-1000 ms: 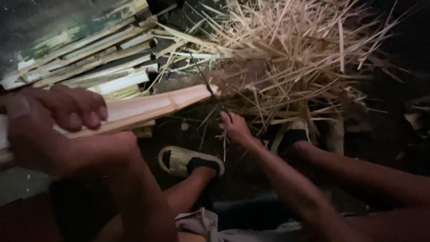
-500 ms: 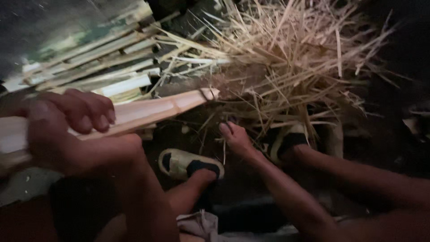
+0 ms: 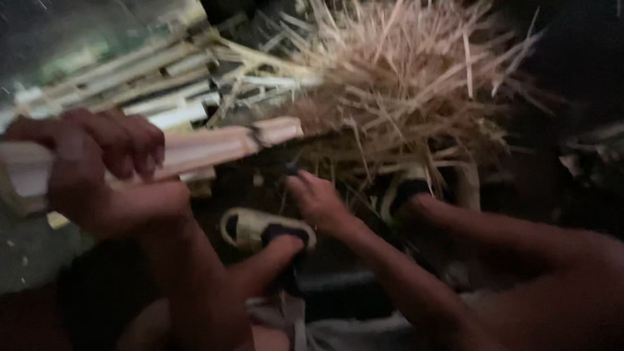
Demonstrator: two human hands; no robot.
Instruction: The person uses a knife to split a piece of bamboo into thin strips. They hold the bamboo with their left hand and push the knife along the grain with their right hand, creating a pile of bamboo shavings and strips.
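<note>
Head view, dim light, frame blurred by motion.

Bamboo piece [image 3: 221, 144]: pale, flat-sided length, lying nearly level across the left half of the view, its far end [image 3: 279, 129] squared off and slightly split. Surface smooth, cream to light tan.

Left hand [image 3: 97, 169]: fingers wrapped over the top of the bamboo piece, thumb underneath, clamped firmly around it near its left part.

Right hand [image 3: 315, 195]: low in the centre, fingers curled toward the ground below the bamboo's far end, apart from it. Something small and dark sits at the fingertips; cannot tell whether the hand is closed on it or merely touching.

Surroundings: heap of thin straw-coloured bamboo slivers [image 3: 416, 84] fills the upper centre and right, just beyond the right hand. Stack of longer split bamboo lengths [image 3: 162, 91] lies behind the left hand, slanting up to the right. 2 feet in light sandals with dark straps: 1 sandal [image 3: 260, 229] below the bamboo piece, the other [image 3: 406, 192] at the foot of the sliver heap. Legs cross the lower frame.

Containers: cannot make out any.
</note>
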